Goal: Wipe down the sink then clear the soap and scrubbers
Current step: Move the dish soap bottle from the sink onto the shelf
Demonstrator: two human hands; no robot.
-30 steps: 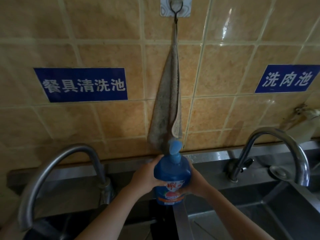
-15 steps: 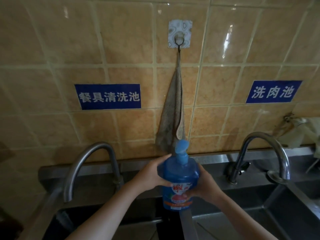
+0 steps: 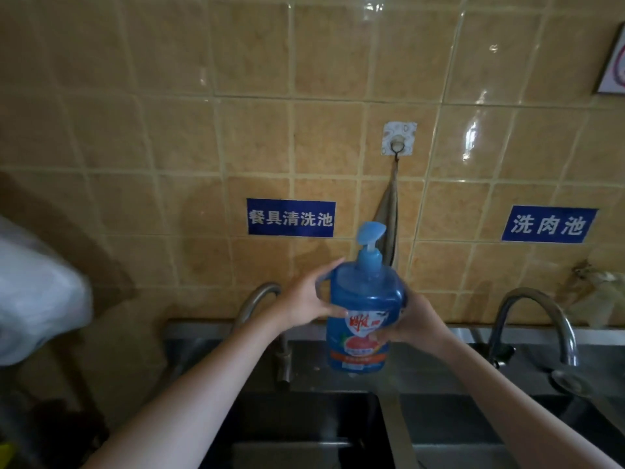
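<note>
A blue pump bottle of dish soap with a red and orange label is held upright in the air above the divider of the steel double sink. My left hand grips its left side, fingers curled round the shoulder. My right hand grips its right side, with the thumb on the label. A grey-brown cloth hangs from a wall hook behind the bottle, partly hidden by the pump. No scrubbers are in view.
Two curved steel taps stand at the back of the sink, one left behind my left forearm, one right. Blue signs are stuck on the tan tiled wall. A white bag bulges at the left edge.
Both hands have lifted the soap bottle higher, off the sink ledge. The view has pulled back and tilted up, showing more wall and the white bag at left.
</note>
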